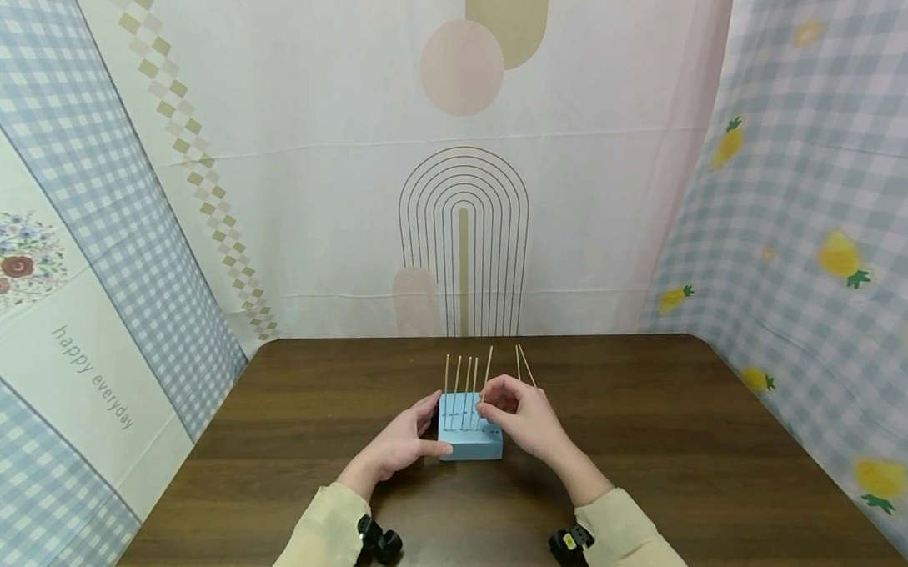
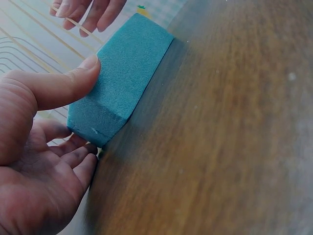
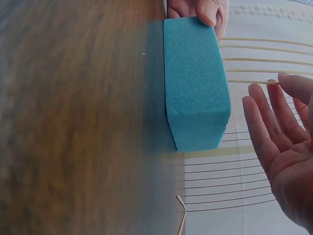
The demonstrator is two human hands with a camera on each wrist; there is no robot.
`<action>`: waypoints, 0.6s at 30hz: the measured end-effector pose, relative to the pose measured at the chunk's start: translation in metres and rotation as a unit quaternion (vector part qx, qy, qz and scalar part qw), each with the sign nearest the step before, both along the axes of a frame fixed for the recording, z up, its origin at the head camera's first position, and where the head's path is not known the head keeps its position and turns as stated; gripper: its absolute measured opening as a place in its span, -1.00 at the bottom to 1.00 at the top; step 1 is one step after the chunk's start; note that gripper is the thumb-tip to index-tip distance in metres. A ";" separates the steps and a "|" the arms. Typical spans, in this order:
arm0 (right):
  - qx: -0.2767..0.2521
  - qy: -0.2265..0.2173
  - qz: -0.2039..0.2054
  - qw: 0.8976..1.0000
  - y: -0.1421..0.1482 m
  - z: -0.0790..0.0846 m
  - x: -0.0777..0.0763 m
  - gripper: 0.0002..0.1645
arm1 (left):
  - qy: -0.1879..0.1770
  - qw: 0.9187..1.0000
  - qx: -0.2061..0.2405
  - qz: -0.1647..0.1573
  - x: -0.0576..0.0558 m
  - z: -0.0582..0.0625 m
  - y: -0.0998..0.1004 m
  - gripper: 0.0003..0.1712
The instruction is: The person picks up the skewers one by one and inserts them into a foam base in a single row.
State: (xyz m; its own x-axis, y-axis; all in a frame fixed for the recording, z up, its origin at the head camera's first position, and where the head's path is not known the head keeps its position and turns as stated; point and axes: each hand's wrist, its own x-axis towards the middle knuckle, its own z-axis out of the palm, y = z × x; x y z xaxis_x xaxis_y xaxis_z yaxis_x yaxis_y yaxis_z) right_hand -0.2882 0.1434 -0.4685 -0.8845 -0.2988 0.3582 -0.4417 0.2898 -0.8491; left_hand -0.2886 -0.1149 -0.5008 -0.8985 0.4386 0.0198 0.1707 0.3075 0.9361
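Note:
A light blue foam block (image 1: 472, 448) with rows of small holes in its top sits on the table. Several thin wooden skewers (image 1: 457, 379) stand upright in it. My left hand (image 1: 399, 442) steadies the block at its left end, thumb on the front face and fingers around the side, as the left wrist view shows. Between thumb and fingertips, my right hand (image 1: 530, 418) pinches another skewer (image 3: 252, 82) over the block's right part. That skewer leans slightly right; whether its lower end is in a hole I cannot tell.
Two more skewers (image 1: 527, 365) lie behind the right hand, partly hidden by it. The brown wooden table (image 1: 306, 428) runs back to a patterned cloth backdrop (image 1: 336, 229), with checked cloths (image 1: 816, 246) on both sides.

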 end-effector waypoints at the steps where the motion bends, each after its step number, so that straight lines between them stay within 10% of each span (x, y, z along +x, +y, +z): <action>1: 0.002 -0.002 0.001 1.000 0.000 0.000 0.000 -0.83 | -0.001 1.000 0.000 0.000 0.000 0.000 0.000 0.17; 18: 0.046 -0.015 0.002 0.999 -0.001 -0.003 -0.001 -0.86 | -0.001 1.000 0.001 0.000 0.000 0.000 0.000 0.17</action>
State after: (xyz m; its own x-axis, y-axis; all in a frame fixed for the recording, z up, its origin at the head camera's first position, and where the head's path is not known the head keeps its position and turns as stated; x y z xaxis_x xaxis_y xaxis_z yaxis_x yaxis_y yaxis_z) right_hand -0.2889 0.1426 -0.4713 -0.8934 -0.3331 0.3016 -0.4173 0.3662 -0.8317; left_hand -0.2888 -0.1149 -0.5011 -0.8985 0.4386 0.0185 0.1685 0.3056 0.9372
